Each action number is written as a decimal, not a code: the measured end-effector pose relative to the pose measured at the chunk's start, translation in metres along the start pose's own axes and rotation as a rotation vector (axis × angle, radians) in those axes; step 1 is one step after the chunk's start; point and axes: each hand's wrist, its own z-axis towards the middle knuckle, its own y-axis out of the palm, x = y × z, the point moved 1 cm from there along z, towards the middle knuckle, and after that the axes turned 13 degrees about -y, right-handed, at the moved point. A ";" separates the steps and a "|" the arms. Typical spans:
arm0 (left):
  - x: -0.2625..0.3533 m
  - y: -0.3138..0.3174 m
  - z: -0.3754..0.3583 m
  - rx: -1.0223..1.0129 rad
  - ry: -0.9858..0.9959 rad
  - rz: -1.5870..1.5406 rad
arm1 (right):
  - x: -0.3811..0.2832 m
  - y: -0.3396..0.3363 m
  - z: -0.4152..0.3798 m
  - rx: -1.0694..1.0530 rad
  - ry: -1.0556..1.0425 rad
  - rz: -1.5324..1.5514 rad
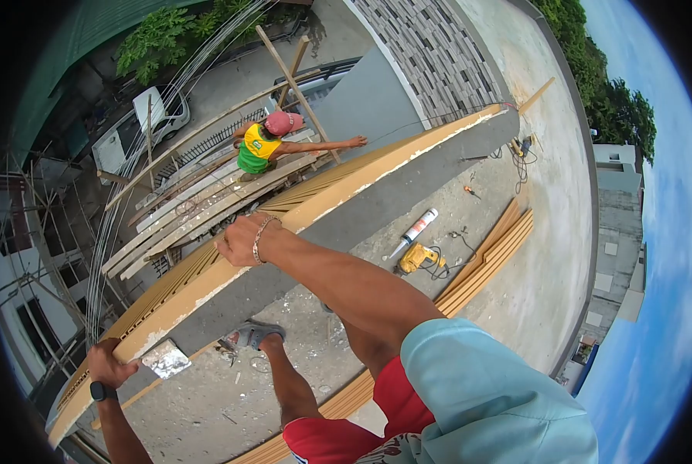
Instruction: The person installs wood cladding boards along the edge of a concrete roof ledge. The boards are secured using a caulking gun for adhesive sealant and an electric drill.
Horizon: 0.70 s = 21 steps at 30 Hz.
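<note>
My left hand (110, 363), with a dark watch on its wrist, is closed over the lower-left stretch of a long tan ledge with slatted paneling (324, 213) on its far side. Further up the same ledge, my right hand (244, 240) curls its fingers over the edge, a chain bracelet at the wrist. Its fingertips are partly hidden on the far side. White patches mark the ledge, and a grey wall top (392, 185) runs along it. A whitish flat piece (166, 359) lies beside my left hand.
Below, a person (261, 145) in a cap stands on scaffold planks (199, 205), one arm stretched toward the paneling. On the concrete floor lie a sealant tube (417, 232), a yellow power tool (417, 258) with cord, and tan slatted strips (489, 251). Cables (129, 174) hang beyond the drop.
</note>
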 end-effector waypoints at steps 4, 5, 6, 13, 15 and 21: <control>-0.008 0.003 0.000 -0.018 0.000 -0.022 | 0.000 0.002 -0.001 0.061 -0.019 -0.003; -0.009 0.004 0.001 -0.020 0.003 -0.023 | 0.001 0.002 -0.001 0.064 -0.025 -0.002; -0.009 0.004 0.001 -0.022 0.006 -0.024 | 0.001 0.003 0.000 0.064 -0.023 -0.001; -0.005 -0.001 0.001 -0.035 -0.023 0.017 | 0.003 0.007 0.003 0.057 -0.025 -0.026; -0.005 0.000 0.001 -0.027 -0.015 0.019 | 0.002 0.005 0.000 0.054 -0.019 -0.029; 0.002 -0.010 0.001 -0.088 -0.020 0.029 | 0.000 0.002 -0.003 0.066 -0.035 -0.021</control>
